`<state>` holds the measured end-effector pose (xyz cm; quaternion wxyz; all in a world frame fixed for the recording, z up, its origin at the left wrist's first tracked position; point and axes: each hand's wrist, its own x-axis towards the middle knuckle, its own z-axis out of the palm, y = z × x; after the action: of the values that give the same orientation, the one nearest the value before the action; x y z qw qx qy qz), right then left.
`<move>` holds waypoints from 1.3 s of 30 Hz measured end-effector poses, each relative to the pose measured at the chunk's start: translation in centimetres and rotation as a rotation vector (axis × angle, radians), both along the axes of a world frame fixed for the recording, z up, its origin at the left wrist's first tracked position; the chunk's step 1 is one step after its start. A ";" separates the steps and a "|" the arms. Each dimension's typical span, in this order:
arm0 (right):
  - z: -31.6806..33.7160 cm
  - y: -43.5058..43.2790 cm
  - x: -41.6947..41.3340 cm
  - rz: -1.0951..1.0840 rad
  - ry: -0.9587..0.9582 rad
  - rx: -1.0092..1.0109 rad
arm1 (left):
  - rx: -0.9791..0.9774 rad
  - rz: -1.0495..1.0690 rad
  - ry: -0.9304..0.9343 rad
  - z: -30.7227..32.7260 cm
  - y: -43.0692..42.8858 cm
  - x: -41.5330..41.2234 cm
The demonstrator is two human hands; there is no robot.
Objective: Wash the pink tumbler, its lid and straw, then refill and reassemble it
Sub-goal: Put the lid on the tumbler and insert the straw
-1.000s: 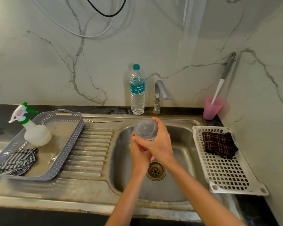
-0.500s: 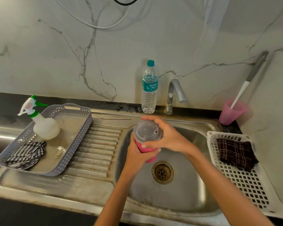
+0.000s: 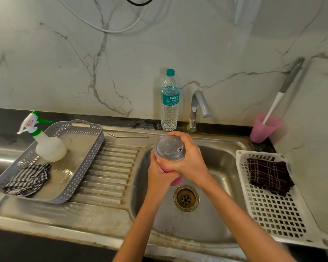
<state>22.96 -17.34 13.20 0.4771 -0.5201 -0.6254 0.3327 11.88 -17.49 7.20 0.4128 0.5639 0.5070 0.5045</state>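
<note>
Both hands have the pink tumbler (image 3: 175, 181) between them, close to upright, its top leaning slightly left. Little of its pink wall shows: a strip between the fingers and the rounded lower end, which pokes out just under the right grip (image 3: 189, 161). The left grip (image 3: 158, 176) wraps its body from the left, lower down. The right grip curls round its top from the right. The lid (image 3: 169, 147) sits on the tumbler, above both grips. It is round, cloudy grey and see-through, with a small hole near the edge beside the right grip. The straw (image 3: 129, 136) is thin bare metal with one bent end. It lies flat, left of and beyond the left grip, well apart from it.
</note>
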 end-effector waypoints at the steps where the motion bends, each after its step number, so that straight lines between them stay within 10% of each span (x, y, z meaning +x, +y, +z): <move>1: -0.1 -0.1 -0.1 -0.012 0.000 0.000 | 0.001 0.010 0.001 0.1 -0.1 0.1; 24: 0.1 1.7 2.5 0.480 0.149 -0.364 | -0.025 -0.062 -0.126 -0.6 0.6 -3.4; 39: -7.7 20.4 -7.9 0.119 -0.445 -0.238 | -0.073 0.168 -0.158 -2.4 8.9 -11.5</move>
<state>15.07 3.02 5.53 0.2429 -0.5954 -0.7008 0.3087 0.38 -8.59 4.84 0.4279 0.4627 0.5364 0.5614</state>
